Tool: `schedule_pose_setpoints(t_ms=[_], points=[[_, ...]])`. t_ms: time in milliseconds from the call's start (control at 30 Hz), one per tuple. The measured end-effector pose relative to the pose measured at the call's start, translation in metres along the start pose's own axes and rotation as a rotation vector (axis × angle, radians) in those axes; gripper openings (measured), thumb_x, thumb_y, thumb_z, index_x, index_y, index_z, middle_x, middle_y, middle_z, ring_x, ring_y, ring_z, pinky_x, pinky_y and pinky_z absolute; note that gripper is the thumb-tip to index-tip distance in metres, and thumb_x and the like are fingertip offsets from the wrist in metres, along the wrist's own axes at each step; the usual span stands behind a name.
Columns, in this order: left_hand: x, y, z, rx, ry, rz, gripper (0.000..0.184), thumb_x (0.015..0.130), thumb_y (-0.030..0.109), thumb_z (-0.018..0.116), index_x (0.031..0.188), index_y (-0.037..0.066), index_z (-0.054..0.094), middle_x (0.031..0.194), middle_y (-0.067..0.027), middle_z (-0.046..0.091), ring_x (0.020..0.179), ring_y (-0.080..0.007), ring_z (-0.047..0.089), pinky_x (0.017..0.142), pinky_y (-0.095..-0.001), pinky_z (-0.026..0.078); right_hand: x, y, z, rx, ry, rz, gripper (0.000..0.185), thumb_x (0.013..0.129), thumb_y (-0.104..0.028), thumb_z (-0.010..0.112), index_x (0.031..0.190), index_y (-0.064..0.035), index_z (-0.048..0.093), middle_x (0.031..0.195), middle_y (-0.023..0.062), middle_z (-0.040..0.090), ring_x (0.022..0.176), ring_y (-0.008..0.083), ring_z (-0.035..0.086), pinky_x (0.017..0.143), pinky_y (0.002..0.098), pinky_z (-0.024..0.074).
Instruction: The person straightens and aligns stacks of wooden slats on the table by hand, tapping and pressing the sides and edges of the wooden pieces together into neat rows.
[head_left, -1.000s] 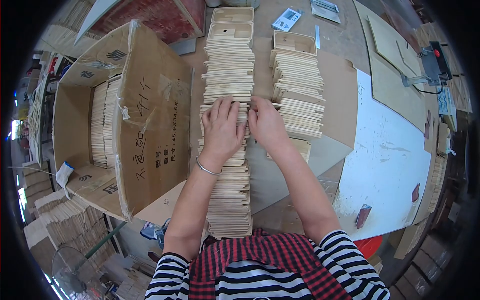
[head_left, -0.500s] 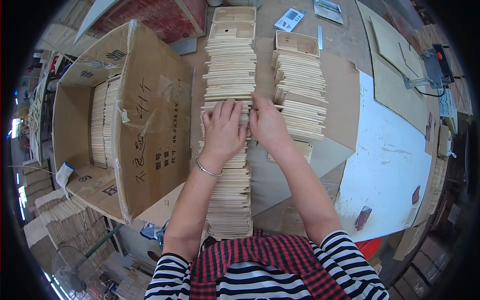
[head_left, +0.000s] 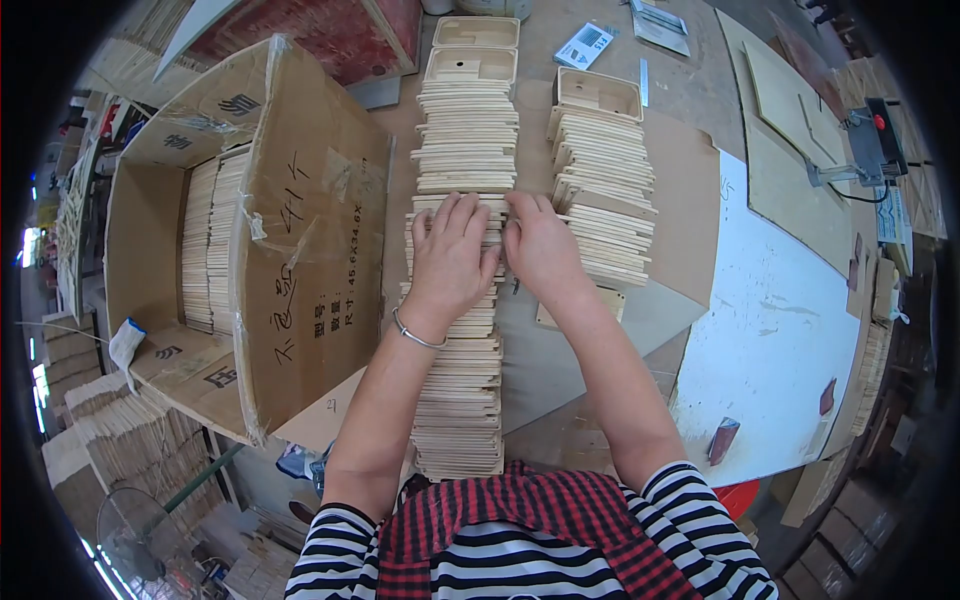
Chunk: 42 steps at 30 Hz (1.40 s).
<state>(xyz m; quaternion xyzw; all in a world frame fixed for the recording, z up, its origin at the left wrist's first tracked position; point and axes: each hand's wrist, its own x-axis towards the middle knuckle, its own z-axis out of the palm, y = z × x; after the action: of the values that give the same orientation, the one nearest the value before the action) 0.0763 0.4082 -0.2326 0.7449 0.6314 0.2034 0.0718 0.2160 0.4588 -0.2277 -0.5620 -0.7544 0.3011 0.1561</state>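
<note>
A long row of thin wooden pieces (head_left: 458,390) runs up the middle of the table, with tray-like pieces lying face up at its far end. My left hand (head_left: 452,260) rests on top of the row, its fingers close together over the pieces. At the row's right edge, my right hand (head_left: 540,245) has its fingers curled against the pieces; its fingertips are partly hidden, and what they grip is unclear. Just right of that hand stands a shorter row of similar pieces (head_left: 605,190). A single flat wooden piece (head_left: 610,300) lies below this shorter row.
An open cardboard box (head_left: 310,250) holding more wooden pieces stands on the left. Right of the rows lies a white board (head_left: 770,330) with a small dark red block (head_left: 723,440). A blue-and-white packet (head_left: 584,45) and a black clamp-like device (head_left: 873,145) are farther back.
The whole view has shifted slightly. My right hand's index finger, stretched forward half a second ago, is now more curled at the row's edge. My left hand stays on the row.
</note>
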Motion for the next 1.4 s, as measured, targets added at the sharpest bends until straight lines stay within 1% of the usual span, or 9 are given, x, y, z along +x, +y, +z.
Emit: schedule_pose_setpoints(t_ms=[100,233,467,600,700,733,933,1300,1400], points=[[0.000,0.000,0.000,-0.021,-0.010,-0.012,0.050,0.079,0.022,0.066,0.123,0.004,0.053,0.134,-0.0131,0.049,0.129,-0.0300,0.042,0.103,-0.0505,0.029,0.003,0.005,0.003,0.085,0.119,-0.004,0.041,0.086,-0.009,0.054,0.126,-0.0022,0.052,0.107,0.0200,0.061,0.088,0.0383,0.064,0.075,0.0463,0.0526],[0.000,0.000,0.000,-0.026,-0.008,-0.015,0.050,0.079,0.022,0.067,0.123,0.004,0.053,0.134,-0.0127,0.049,0.129,-0.0298,0.042,0.102,-0.0503,0.030,0.006,0.003,0.006,0.033,0.077,0.020,0.042,0.086,-0.009,0.054,0.127,-0.0004,0.051,0.105,0.0211,0.062,0.090,0.0378,0.064,0.077,0.0455,0.0523],[0.003,0.000,-0.003,-0.045,-0.028,-0.021,0.050,0.078,0.022,0.067,0.123,0.005,0.053,0.132,-0.0124,0.050,0.127,-0.0299,0.042,0.101,-0.0482,0.031,0.004,0.003,0.007,0.078,0.088,0.005,0.042,0.086,-0.009,0.053,0.127,0.0004,0.051,0.105,0.0213,0.063,0.091,0.0381,0.063,0.079,0.0455,0.0520],[0.008,0.001,-0.005,-0.132,-0.012,-0.086,0.050,0.079,0.021,0.067,0.124,0.005,0.053,0.131,-0.0123,0.050,0.126,-0.0300,0.043,0.101,-0.0466,0.031,0.001,0.001,0.005,0.069,0.066,0.028,0.041,0.086,-0.008,0.052,0.126,0.0003,0.052,0.105,0.0214,0.063,0.092,0.0381,0.063,0.079,0.0458,0.0520],[0.017,-0.005,-0.001,-0.012,0.038,0.052,0.050,0.080,0.020,0.066,0.125,0.005,0.053,0.130,-0.0124,0.050,0.126,-0.0300,0.043,0.101,-0.0460,0.032,0.003,0.002,0.002,0.052,0.061,0.025,0.039,0.087,-0.008,0.052,0.125,0.0002,0.052,0.106,0.0216,0.063,0.093,0.0381,0.063,0.079,0.0458,0.0520],[0.017,-0.006,0.000,-0.011,0.040,0.051,0.050,0.080,0.020,0.066,0.125,0.005,0.053,0.130,-0.0124,0.050,0.126,-0.0300,0.043,0.101,-0.0460,0.032,0.004,0.002,0.001,0.043,0.059,0.015,0.039,0.087,-0.008,0.052,0.125,0.0001,0.052,0.106,0.0217,0.063,0.093,0.0382,0.063,0.079,0.0459,0.0520],[0.018,-0.006,0.003,-0.033,-0.004,0.023,0.049,0.081,0.019,0.065,0.126,0.004,0.053,0.129,-0.0129,0.050,0.126,-0.0300,0.043,0.101,-0.0472,0.031,0.016,0.004,0.004,0.053,0.127,-0.026,0.036,0.087,-0.007,0.051,0.123,-0.0004,0.053,0.105,0.0220,0.063,0.091,0.0388,0.064,0.078,0.0460,0.0522],[0.021,-0.008,0.008,-0.054,0.034,0.011,0.045,0.081,0.019,0.065,0.122,0.004,0.054,0.132,-0.0140,0.050,0.128,-0.0312,0.042,0.104,-0.0515,0.029,0.020,0.005,0.000,0.029,0.071,-0.033,0.034,0.087,-0.006,0.053,0.120,-0.0009,0.054,0.097,0.0212,0.065,0.087,0.0384,0.064,0.077,0.0457,0.0520],[0.024,-0.008,0.006,-0.078,-0.008,-0.006,0.044,0.081,0.019,0.065,0.121,0.005,0.054,0.133,-0.0141,0.049,0.129,-0.0316,0.042,0.105,-0.0527,0.028,0.026,0.007,-0.003,0.051,0.063,-0.024,0.038,0.087,-0.008,0.052,0.124,-0.0006,0.051,0.104,0.0219,0.063,0.090,0.0391,0.064,0.078,0.0465,0.0525]])
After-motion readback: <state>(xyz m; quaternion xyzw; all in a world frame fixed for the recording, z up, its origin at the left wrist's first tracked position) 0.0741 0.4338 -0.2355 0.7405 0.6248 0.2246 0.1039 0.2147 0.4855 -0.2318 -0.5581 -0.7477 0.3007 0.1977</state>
